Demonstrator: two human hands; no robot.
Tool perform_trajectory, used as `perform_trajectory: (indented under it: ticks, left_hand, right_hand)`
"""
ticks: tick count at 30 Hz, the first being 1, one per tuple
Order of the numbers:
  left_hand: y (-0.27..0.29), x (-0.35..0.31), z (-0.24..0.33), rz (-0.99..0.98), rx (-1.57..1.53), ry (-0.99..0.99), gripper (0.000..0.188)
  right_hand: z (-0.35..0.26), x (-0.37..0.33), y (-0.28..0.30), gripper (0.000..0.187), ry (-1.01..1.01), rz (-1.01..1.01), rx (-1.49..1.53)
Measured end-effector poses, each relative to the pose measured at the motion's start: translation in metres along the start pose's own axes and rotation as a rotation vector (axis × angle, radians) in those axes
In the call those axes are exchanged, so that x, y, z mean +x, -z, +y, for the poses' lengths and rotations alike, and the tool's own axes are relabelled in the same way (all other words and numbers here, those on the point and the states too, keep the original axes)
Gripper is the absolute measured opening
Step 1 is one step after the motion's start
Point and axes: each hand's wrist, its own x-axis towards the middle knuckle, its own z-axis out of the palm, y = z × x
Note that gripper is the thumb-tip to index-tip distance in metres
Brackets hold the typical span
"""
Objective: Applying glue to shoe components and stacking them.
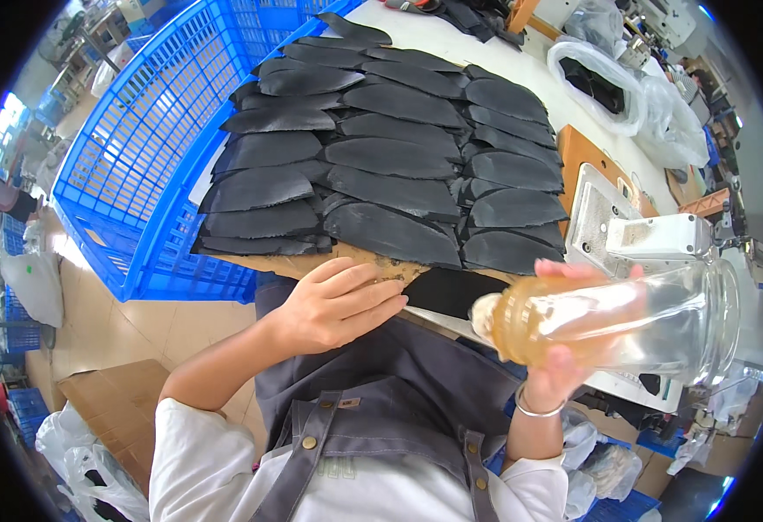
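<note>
Clear jar [612, 317], amber stuff at its narrow end, tipped sideways, right hand [562, 370] wrapped round it, right of the black pieces [392, 158]. Left hand [338, 304] at brown board's [281, 264] near edge; can't tell if gripping. Blue crate [133, 200] crowds the left; jar partly blocks white machine [651, 235].

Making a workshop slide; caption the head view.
Right hand holding a clear bottle; left hand near overlapping black pieces on cardboard.
</note>
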Motion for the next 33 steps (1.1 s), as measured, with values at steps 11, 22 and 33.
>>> perform_trajectory:
  ticks: [11, 22, 33]
  left_hand:
    - [-0.018, -0.005, -0.004, 0.230, -0.082, -0.019, 0.024]
    - [-0.025, -0.006, -0.007, 0.253, -0.043, -0.066, 0.023]
    - [-0.019, -0.007, -0.008, 0.194, -0.049, -0.061, 0.023]
  right_hand:
    - [0.017, 0.004, -0.040, 0.111, 0.094, -0.553, -0.318]
    - [0.021, 0.005, -0.013, 0.088, 0.127, -0.164, -0.417]
    - [-0.021, -0.003, 0.016, 0.081, 0.303, 0.119, -0.565]
